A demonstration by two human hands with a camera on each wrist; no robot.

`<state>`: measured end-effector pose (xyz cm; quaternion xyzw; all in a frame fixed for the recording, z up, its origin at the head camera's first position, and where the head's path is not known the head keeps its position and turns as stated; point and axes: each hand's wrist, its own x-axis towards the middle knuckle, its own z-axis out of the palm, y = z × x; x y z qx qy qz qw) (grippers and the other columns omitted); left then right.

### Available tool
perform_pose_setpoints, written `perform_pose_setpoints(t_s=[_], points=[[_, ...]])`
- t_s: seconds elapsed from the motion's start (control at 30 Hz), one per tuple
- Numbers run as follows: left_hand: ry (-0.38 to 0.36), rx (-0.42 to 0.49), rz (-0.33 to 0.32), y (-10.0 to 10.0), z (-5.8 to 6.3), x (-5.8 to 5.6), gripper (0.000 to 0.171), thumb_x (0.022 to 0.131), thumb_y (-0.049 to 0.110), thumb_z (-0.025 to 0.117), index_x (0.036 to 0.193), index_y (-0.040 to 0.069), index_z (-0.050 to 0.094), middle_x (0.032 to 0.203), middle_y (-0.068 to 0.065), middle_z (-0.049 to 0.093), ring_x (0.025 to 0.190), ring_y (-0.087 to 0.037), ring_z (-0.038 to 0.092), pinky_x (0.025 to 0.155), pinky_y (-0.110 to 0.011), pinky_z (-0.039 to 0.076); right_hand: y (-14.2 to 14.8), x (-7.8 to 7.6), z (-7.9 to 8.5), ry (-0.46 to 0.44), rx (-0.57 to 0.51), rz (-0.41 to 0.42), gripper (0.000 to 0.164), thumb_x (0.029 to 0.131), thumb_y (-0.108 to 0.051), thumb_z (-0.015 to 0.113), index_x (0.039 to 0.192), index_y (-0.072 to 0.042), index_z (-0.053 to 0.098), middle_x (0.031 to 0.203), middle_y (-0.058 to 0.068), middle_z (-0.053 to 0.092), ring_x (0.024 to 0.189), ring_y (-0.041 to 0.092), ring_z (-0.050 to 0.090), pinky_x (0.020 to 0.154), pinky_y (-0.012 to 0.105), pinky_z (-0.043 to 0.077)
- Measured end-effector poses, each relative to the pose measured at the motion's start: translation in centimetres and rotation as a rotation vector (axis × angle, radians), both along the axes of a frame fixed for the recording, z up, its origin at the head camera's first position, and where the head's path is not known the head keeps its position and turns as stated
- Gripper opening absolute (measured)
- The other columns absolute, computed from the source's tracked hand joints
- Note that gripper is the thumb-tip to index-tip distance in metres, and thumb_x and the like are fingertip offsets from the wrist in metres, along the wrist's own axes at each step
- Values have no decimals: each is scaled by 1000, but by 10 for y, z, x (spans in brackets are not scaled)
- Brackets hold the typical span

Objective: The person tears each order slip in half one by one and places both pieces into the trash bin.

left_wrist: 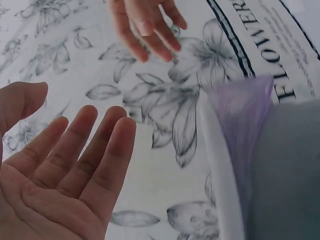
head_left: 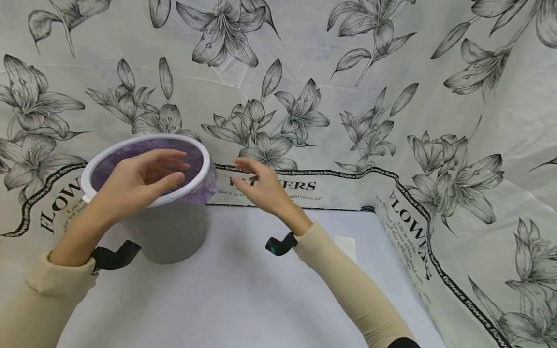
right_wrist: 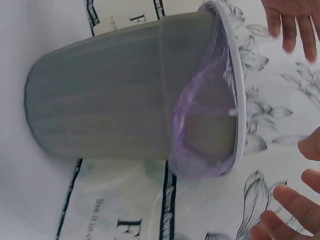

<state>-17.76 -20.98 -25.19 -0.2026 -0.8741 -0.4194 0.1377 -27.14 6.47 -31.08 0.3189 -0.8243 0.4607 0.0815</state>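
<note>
A grey trash can (head_left: 169, 234) with a white rim ring (head_left: 93, 170) stands upright at the left of the table. A purple plastic bag (head_left: 203, 189) lines it, and its edge hangs over the outside below the ring, as the right wrist view also shows. My left hand (head_left: 136, 181) hovers over the can's mouth, fingers loosely bent and thumb apart, covering part of the opening. To the right of the can, my right hand (head_left: 261, 187) hangs in the air, its fingers pointing toward the can. Neither hand holds anything.
A white table (head_left: 261, 290) lies under the can. Floral-printed cloth (head_left: 374, 63) covers the walls behind and to the right. A small white paper (head_left: 346, 246) lies near the table's right side, partly behind my right forearm. Black wrist mounts (head_left: 115, 256) sit on both wrists.
</note>
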Motion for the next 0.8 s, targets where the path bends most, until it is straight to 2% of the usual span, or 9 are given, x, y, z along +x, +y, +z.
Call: perform_pose_setpoints(t_s=[0.17,0.37,0.53,0.6,0.8], points=[[-13,60,-86,21,-15,9,37,99,14,70,136,11,64,122,-10,74,101,3,69,83,-15,56,37,1,-26,-49,24,-90,45,101,-26,67,142,-12,57,138,8,65,131,23,58,103,45,52],[-33,88,-140,40,-38,13,38,99,13,70,136,12,64,121,-7,74,104,-8,72,86,-21,57,69,2,-61,-116,46,-153,48,101,-27,66,144,-9,55,140,12,62,134,30,56,104,48,52],[-132,161,-219,56,-60,12,39,100,16,68,139,12,62,123,-7,73,111,-20,71,92,-27,58,88,5,-93,-179,56,-205,49,100,-27,67,144,-8,55,143,13,60,134,33,56,104,51,51],[-165,183,-242,63,-70,12,39,101,18,68,140,13,61,124,-6,72,113,-21,71,93,-29,58,94,7,-106,-203,64,-233,50,99,-27,68,144,-8,55,144,13,60,132,33,56,104,51,52],[-221,214,-246,75,-104,11,39,100,20,69,138,13,62,123,-6,73,112,-24,71,91,-30,59,112,8,-145,-283,90,-310,48,98,-25,70,141,-9,57,141,13,61,129,35,59,102,50,53]])
